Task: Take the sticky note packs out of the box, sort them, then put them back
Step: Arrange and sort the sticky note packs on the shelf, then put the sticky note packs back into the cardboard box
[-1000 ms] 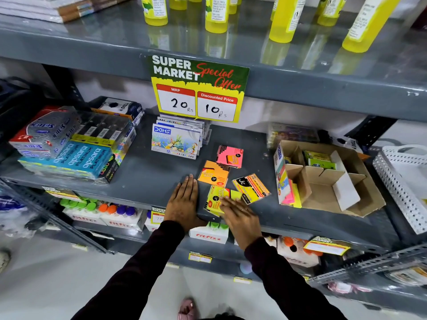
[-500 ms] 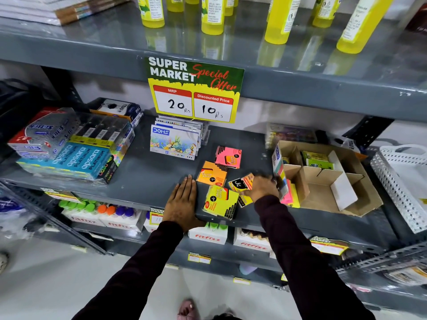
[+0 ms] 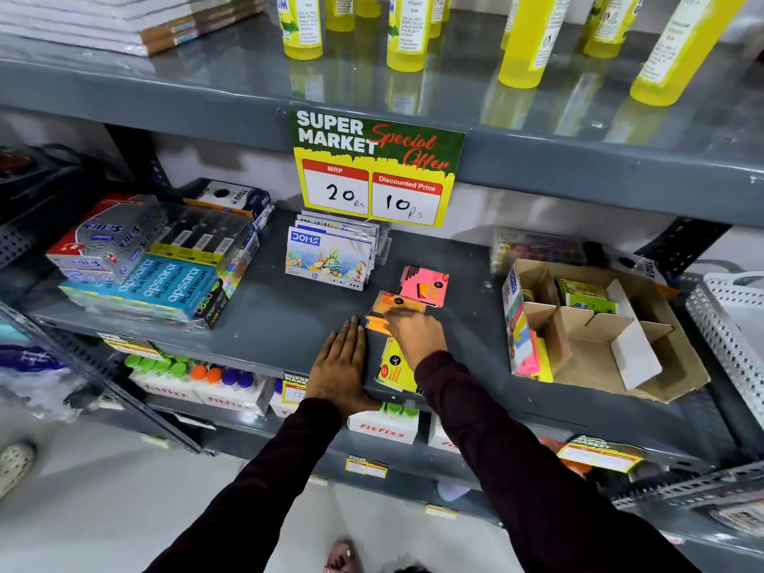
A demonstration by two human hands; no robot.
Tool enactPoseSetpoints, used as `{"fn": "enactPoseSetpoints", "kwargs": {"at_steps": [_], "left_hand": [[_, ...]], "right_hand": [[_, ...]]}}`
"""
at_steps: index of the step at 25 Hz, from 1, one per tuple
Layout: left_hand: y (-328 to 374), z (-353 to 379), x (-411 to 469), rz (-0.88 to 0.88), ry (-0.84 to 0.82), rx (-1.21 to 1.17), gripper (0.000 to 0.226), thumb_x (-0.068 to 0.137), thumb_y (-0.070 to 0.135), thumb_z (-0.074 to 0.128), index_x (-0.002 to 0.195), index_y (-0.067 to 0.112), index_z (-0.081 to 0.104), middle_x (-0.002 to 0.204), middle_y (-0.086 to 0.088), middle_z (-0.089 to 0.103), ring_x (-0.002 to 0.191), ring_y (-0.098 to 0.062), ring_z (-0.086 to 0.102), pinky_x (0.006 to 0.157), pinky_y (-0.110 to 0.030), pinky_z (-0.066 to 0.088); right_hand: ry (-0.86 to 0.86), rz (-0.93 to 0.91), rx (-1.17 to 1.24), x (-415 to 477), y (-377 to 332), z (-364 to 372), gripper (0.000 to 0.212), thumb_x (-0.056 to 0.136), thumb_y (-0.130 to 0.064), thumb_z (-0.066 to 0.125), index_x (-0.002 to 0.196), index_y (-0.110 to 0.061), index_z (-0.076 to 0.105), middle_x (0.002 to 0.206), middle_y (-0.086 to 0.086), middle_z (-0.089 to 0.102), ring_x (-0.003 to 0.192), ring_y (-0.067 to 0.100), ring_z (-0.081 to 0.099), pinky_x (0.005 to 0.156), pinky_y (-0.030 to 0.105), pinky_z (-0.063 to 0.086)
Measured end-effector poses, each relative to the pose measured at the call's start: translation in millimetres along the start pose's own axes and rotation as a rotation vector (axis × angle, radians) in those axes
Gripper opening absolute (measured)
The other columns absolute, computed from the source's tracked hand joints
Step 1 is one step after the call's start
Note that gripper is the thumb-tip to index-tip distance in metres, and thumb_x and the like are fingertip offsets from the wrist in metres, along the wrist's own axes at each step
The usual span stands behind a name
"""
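Observation:
The cardboard box (image 3: 661,324) lies open at the right of the grey middle shelf (image 3: 268,324). Green packs (image 3: 583,297) sit in its back compartment, and pink and yellow packs (image 3: 531,353) stand at its left wall. On the shelf lie a pink sticky note pack (image 3: 423,285), an orange pack (image 3: 377,324) and a yellow pack (image 3: 392,368). My right hand (image 3: 415,337) grips a blurred orange pack (image 3: 397,303) right over the orange one. My left hand (image 3: 339,366) rests flat on the shelf beside them, holding nothing.
DOMS colour boxes (image 3: 326,262) stand behind the packs under a hanging price sign (image 3: 372,171). Pencil and pen boxes (image 3: 144,270) are stacked at the left. A white perforated basket (image 3: 731,324) sits at the far right. Yellow bottles (image 3: 407,31) line the upper shelf.
My right hand went right to the orange-and-black pack near the box, picked it up and carried it left onto the orange pack. The left hand has stayed flat.

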State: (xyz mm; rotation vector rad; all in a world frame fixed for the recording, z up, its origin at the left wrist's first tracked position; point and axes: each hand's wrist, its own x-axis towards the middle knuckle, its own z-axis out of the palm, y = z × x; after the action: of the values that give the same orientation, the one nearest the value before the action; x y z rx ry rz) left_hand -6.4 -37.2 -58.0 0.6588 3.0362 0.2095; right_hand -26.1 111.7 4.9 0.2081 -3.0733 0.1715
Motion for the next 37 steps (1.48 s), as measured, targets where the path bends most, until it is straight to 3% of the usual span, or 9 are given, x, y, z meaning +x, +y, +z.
{"fn": "enactPoseSetpoints", "kwargs": {"at_steps": [2,5,10,18,22,24,28,33,37], "left_hand": [[0,1,0,0.002,0.013,0.009,0.125,0.053,0.073,0.059,0.141,-0.003,0.011,0.151,-0.021,0.013,0.14,-0.031,0.011,0.113,-0.043,0.006],[1,2,0,0.012,0.036,0.009,0.125,0.057,0.071,0.063,0.141,-0.003,0.008,0.152,-0.021,0.01,0.141,-0.031,0.008,0.115,-0.042,0.006],[1,3,-1,0.013,0.048,0.01,0.125,0.057,0.073,0.061,0.141,-0.002,0.008,0.152,-0.021,0.01,0.141,-0.03,0.007,0.115,-0.042,0.007],[2,1,-2,0.003,0.034,-0.012,0.129,0.05,0.066,0.073,0.141,-0.003,0.01,0.152,-0.022,0.014,0.14,-0.032,0.011,0.115,-0.043,0.01],[2,3,-1,0.013,0.043,-0.007,0.131,0.05,0.065,0.074,0.141,-0.002,0.009,0.152,-0.022,0.013,0.14,-0.033,0.013,0.114,-0.043,0.011],[1,4,-1,0.02,0.05,-0.001,0.131,0.05,0.065,0.074,0.141,-0.002,0.007,0.152,-0.022,0.011,0.14,-0.032,0.01,0.114,-0.042,0.008],[1,4,-1,0.021,0.055,0.001,0.131,0.048,0.063,0.077,0.14,-0.004,0.011,0.151,-0.023,0.016,0.139,-0.034,0.013,0.113,-0.042,0.007],[0,6,-1,0.027,0.053,0.008,0.131,0.047,0.062,0.078,0.14,-0.005,0.013,0.15,-0.024,0.019,0.139,-0.035,0.015,0.113,-0.047,0.015],[1,4,-1,0.024,0.038,0.007,0.13,0.051,0.063,0.076,0.141,-0.003,0.01,0.151,-0.023,0.015,0.14,-0.033,0.01,0.114,-0.045,0.011]], "right_hand": [[-0.045,0.022,0.093,-7,3,1,0.032,0.097,-0.031,0.05,0.12,-0.013,0.062,0.132,0.004,0.063,0.116,0.026,0.061,0.091,0.037,0.052],[-0.002,0.053,0.218,-25,17,-10,0.05,0.092,-0.045,0.054,0.128,-0.011,0.057,0.136,0.005,0.059,0.117,0.026,0.061,0.094,0.037,0.052],[-0.386,0.049,0.097,-56,31,-13,0.1,0.068,-0.054,0.077,0.145,-0.008,0.031,0.15,0.009,0.037,0.135,0.028,0.04,0.113,0.037,0.035],[-0.198,0.166,0.142,-78,31,-45,0.091,0.07,-0.049,0.076,0.141,-0.01,0.036,0.141,0.01,0.045,0.128,0.028,0.047,0.103,0.034,0.042],[0.201,0.508,0.257,-102,71,-88,0.075,0.068,-0.052,0.078,0.122,-0.006,0.054,0.116,0.018,0.065,0.109,0.032,0.062,0.088,0.035,0.05],[0.28,0.744,0.303,-111,108,-95,0.069,0.07,-0.052,0.076,0.113,-0.001,0.058,0.108,0.022,0.068,0.106,0.035,0.063,0.086,0.038,0.05],[0.181,1.041,0.357,-117,171,-87,0.065,0.077,-0.05,0.071,0.114,0.003,0.06,0.119,0.025,0.065,0.114,0.039,0.059,0.093,0.041,0.048],[0.084,1.121,0.425,-99,183,-43,0.073,0.088,-0.059,0.049,0.129,0.002,0.052,0.137,0.024,0.052,0.131,0.037,0.045,0.109,0.043,0.037],[0.087,1.165,0.341,-92,175,-26,0.065,0.097,-0.046,0.035,0.134,0.006,0.046,0.145,0.027,0.041,0.135,0.042,0.036,0.114,0.048,0.031]]}}
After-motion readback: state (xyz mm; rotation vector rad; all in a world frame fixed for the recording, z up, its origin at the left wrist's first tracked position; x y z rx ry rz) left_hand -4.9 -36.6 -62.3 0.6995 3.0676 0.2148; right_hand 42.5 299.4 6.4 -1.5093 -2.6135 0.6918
